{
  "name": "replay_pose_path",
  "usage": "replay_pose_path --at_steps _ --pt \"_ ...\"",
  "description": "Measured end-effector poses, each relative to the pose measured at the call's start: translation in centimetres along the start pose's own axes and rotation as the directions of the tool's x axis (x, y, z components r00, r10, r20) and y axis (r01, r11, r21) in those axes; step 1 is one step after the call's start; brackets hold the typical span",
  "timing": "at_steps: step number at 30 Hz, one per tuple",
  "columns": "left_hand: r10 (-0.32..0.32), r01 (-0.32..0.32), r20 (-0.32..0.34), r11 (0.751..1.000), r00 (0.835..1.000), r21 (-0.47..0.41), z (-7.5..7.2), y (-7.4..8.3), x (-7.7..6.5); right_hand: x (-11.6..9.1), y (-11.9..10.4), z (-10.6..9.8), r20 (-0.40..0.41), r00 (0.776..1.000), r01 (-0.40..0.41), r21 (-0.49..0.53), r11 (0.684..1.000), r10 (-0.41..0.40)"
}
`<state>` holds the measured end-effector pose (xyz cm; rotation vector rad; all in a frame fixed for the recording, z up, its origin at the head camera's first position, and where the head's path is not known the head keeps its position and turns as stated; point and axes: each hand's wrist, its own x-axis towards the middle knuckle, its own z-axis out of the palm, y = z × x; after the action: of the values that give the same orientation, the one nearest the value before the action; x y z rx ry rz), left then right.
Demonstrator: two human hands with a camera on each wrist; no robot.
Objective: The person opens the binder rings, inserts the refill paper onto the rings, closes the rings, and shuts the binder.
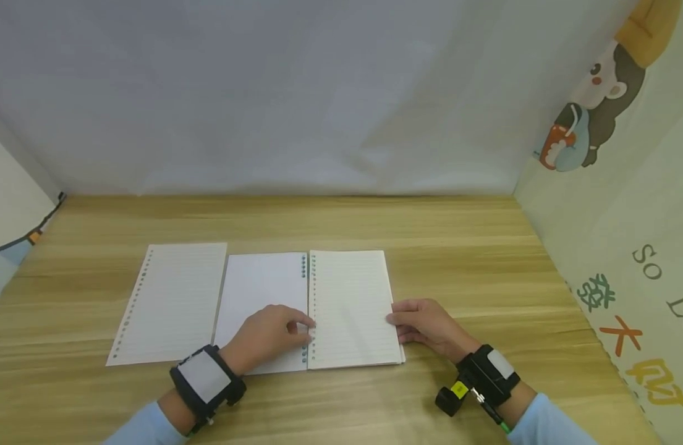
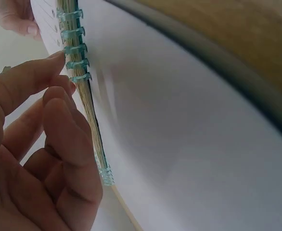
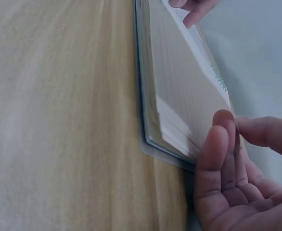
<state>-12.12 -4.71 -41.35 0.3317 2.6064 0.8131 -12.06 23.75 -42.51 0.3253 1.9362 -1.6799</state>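
Observation:
A loose-leaf notebook lies open on the table. Its left side shows a blank white page (image 1: 263,278), and its right side carries a stack of lined paper (image 1: 352,296) with punched holes. Teal rings (image 2: 74,49) run along the spine in the left wrist view. My left hand (image 1: 271,337) lies over the white page, its fingertips touching the punched edge near the rings, with a gap between thumb and forefinger. At the opposite edge, my right hand (image 1: 427,324) pinches the lined paper between thumb and fingers; how many sheets it holds is hidden.
A loose lined sheet (image 1: 169,303) with punched holes lies left of the notebook on the wooden table (image 1: 458,247). A pale wall (image 1: 263,99) stands behind, and a printed panel (image 1: 625,216) borders the right side.

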Motion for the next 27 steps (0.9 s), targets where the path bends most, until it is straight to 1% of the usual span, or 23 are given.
replay_pose_path --at_steps 2,15,27 --pt "0.006 -0.006 0.003 1.000 1.000 0.002 0.1 0.0 -0.1 0.0 0.0 0.0 -0.001 1.000 0.000 -0.001 1.000 0.000" --pt "0.040 -0.039 -0.027 0.999 0.999 0.019 0.4 0.0 -0.3 -0.8 0.1 0.4 -0.007 1.000 -0.017 -0.002 1.000 0.017" --pt "0.063 -0.060 -0.052 0.997 0.997 0.048 0.7 0.1 -0.3 -1.4 0.2 0.7 0.027 0.999 0.035 0.001 0.999 -0.035"
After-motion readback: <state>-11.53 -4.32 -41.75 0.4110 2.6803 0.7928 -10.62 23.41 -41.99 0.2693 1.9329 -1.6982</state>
